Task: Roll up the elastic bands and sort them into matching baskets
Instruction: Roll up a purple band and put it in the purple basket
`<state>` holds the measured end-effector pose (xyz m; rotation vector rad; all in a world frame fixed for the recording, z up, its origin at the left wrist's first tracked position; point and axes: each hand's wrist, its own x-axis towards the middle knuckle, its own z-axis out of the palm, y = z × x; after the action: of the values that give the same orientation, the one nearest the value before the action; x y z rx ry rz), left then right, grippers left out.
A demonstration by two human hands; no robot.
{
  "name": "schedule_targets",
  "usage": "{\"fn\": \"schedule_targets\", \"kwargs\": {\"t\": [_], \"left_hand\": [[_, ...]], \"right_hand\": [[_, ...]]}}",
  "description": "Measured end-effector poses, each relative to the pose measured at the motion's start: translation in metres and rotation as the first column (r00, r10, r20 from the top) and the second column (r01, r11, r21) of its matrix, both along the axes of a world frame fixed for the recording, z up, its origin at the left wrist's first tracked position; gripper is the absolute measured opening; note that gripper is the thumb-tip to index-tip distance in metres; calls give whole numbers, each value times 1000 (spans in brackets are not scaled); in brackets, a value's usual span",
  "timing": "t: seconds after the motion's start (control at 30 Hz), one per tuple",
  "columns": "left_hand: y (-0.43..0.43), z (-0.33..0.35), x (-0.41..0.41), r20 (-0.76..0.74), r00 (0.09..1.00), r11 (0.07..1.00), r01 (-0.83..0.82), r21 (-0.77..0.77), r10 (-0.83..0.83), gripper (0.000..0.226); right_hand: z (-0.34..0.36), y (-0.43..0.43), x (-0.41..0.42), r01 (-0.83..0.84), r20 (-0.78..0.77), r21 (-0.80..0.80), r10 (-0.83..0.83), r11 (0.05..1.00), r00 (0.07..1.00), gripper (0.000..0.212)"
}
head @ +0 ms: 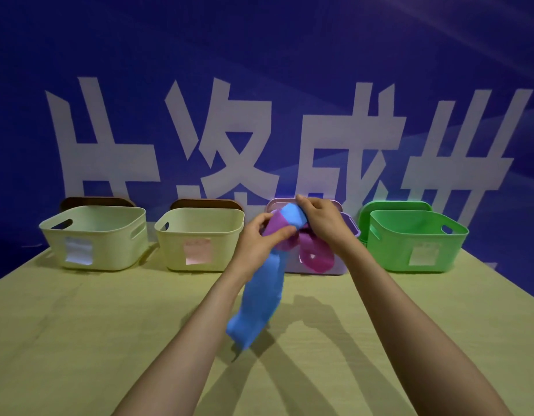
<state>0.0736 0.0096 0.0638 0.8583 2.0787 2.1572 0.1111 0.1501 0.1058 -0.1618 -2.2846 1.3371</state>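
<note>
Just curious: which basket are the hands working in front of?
The purple basket, third from left, beside the green basket. The left hand pinches a purple band and the right hand grips a blue band before it.

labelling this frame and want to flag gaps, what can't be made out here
Head view, the only one:
Where the blue band and purple band cross: covered by the left hand and right hand.
Most of the purple basket, front and inside: behind the hands and bands.
Any writing on the paper labels: too blurred to read.
</note>
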Motion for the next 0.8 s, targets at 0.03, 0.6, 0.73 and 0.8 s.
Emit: {"fn": "schedule_targets", "kwargs": {"t": [0.03,0.6,0.73,0.8], "left_hand": [[0,1,-1,19,1000,999,11,35,-12,25],[-12,12,-16,258,954,984,124,131,-155,26],[-10,9,-18,309,944,985,68,158,-115,28],[-9,7,-20,316,939,982,87,165,-136,22]], "right_hand": [[1,0,1,19,-7,0,-19,1000,1000,48],[-11,26,5,-153,3,33,153,988,988,19],[-18,26,4,-222,30,-102,227,970,974,15],[-21,24,5,-257,10,-141,261,956,965,22]]}}
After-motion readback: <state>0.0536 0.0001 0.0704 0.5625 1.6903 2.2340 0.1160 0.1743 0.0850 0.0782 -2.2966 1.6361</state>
